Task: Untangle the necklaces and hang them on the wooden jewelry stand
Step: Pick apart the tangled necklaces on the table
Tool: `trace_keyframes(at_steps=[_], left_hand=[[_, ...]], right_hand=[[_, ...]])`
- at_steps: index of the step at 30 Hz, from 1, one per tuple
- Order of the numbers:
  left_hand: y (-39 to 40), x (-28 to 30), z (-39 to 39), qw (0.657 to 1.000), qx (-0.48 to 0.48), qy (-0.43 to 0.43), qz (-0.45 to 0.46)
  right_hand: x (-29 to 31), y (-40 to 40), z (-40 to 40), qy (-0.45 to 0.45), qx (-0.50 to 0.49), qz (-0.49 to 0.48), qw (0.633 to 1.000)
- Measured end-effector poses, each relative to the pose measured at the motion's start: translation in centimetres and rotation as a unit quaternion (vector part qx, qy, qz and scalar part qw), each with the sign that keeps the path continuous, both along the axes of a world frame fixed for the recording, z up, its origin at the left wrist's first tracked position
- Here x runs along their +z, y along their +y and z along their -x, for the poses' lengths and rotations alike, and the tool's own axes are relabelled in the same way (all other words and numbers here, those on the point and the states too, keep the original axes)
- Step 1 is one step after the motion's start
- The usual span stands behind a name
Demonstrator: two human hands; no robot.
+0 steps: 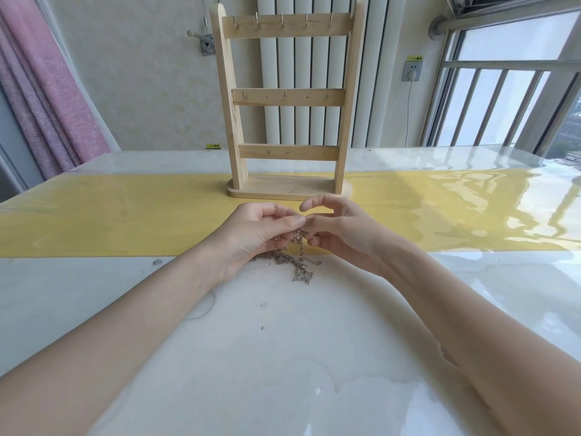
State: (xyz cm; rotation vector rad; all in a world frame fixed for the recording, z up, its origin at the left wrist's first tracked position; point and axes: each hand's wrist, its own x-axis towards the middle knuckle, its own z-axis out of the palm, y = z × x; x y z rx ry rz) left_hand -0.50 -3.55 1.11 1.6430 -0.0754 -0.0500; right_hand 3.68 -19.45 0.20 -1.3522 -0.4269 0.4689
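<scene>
Behind both hands [301,228] pinching tangled necklaces [295,262], the stand [287,99] rises upright.

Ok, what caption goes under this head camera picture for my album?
Two hands, left hand and right hand, pick at tangled chain necklaces before an empty wooden jewelry stand.

Pretty bright daylight shot, all of it pouring in from the window [509,99] on the right. The glossy bench [471,294] picks up heavy white glare and wavy reflections on that side. Shadows are soft and faint. Wide-angle lens bends the curtain [47,99] and window bars near the edges. Focus is decent, slightly soft on the necklaces [295,262].
</scene>
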Motion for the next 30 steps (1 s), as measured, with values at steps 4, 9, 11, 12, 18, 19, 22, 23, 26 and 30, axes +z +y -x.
trace_keyframes(at_steps=[4, 9, 11, 12, 18, 19, 22, 23, 26, 30], left_hand=[[0.1, 0.0, 0.0, 1.000, -0.006, -0.013, 0.006], [0.0, 0.2, 0.0, 0.999, -0.031, -0.004, 0.027], [-0.1, 0.2, -0.1, 0.999, -0.037, -0.007, 0.034], [-0.2, 0.1, -0.1, 0.999, -0.038, -0.010, 0.031], [-0.3, -0.3, -0.1, 0.975, -0.001, -0.103, -0.199], [-0.3, -0.3, -0.2, 0.960, 0.011, -0.128, -0.249], [-0.3, -0.6, -0.1, 0.938, 0.042, -0.165, -0.301], [-0.2, -0.6, -0.1, 0.939, 0.048, -0.165, -0.297], [0.2, -0.2, -0.1, 0.983, 0.009, -0.104, -0.149], [0.3, 0.1, 0.1, 0.999, -0.027, -0.030, 0.010]], right_hand=[[0.0, -0.1, -0.1, 0.021, 0.006, -0.029, 0.999], [0.3, -0.2, -0.3, 0.038, 0.010, -0.036, 0.999], [0.4, -0.4, -0.4, 0.041, 0.013, -0.032, 0.999], [0.4, -0.5, -0.4, 0.038, 0.017, -0.023, 0.999], [0.5, -0.8, -0.5, -0.042, 0.013, 0.100, 0.994], [0.4, -0.7, -0.4, -0.065, 0.006, 0.126, 0.990], [0.0, 0.0, -0.2, -0.111, -0.026, 0.155, 0.981], [0.0, 0.1, -0.1, -0.121, -0.036, 0.149, 0.981], [0.4, 0.1, -0.1, -0.102, -0.051, 0.084, 0.990], [0.7, -0.5, -0.3, -0.035, -0.010, 0.028, 0.999]])
